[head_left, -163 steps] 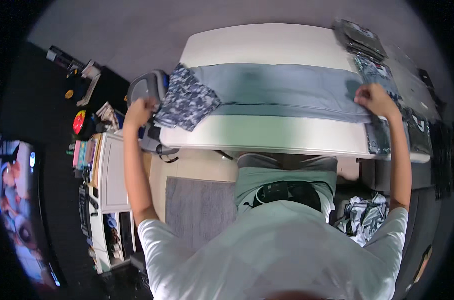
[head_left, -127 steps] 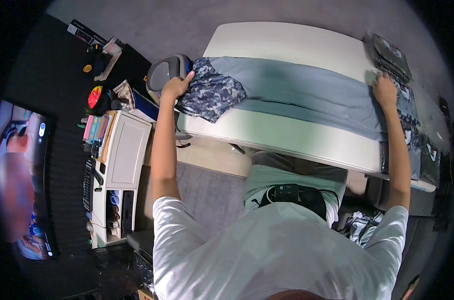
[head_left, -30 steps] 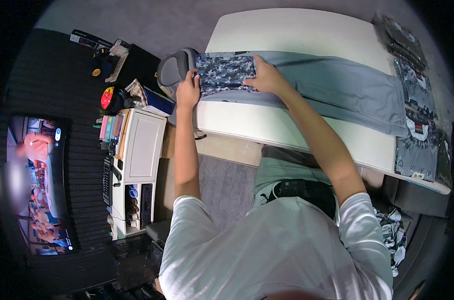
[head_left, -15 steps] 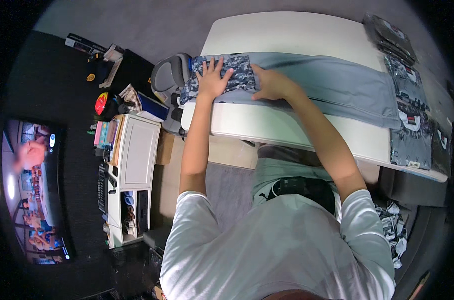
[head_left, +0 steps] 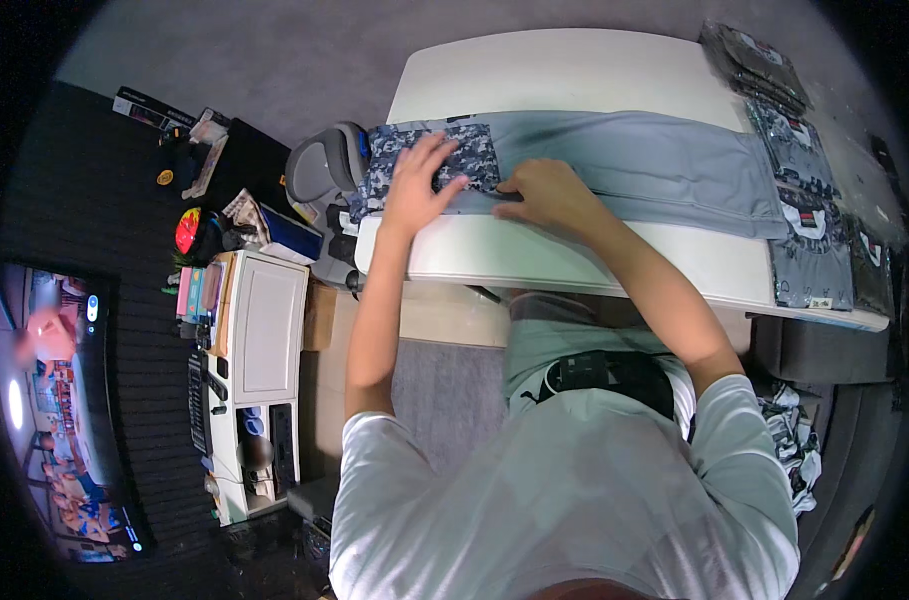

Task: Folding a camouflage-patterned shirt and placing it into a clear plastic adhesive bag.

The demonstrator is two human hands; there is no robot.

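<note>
A long grey garment, which looks like trousers, lies flat across the white table. On its left end rests a folded piece of blue-grey camouflage cloth. My left hand is on the camouflage cloth, fingers spread and nothing gripped. My right hand is at the cloth's right near corner. Its fingers are curled, with thumb and forefinger pinching the edge there.
Several bagged grey garments line the table's right end. A grey chair stands beyond the left end. Further left are a white cabinet and a lit screen. A dark seat stands at the right.
My left hand has slid toward me over the camouflage cloth. My right hand has come down to the near corner, its fingers more curled. The view has shifted slightly.
</note>
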